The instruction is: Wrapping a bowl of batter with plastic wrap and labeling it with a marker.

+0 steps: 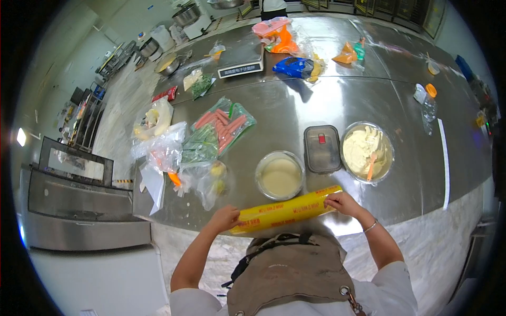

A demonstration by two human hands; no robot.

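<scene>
A yellow cling film roll [290,208] with red print lies slantwise along the near edge of the steel table. At its left end are the curled fingers of my left hand [227,219]. My right hand [343,203], bracelet at the wrist, pinches near the other end. Whether the fingers hold the roll or its loose film edge is hard to tell. Just beyond the roll stands a clear bowl of pale liquid [281,176]. To its right are a lidded grey container [322,149] and a bowl of thick cream [361,148] with an orange spatula [371,166] in it.
On the left lie bagged sausages [226,125], bagged greens [201,143] and other plastic bags [166,142]. Further back are a counting scale [240,63] and a blue bag [294,67]. A plastic bottle [429,110] lies right. A person [273,8] stands beyond the table.
</scene>
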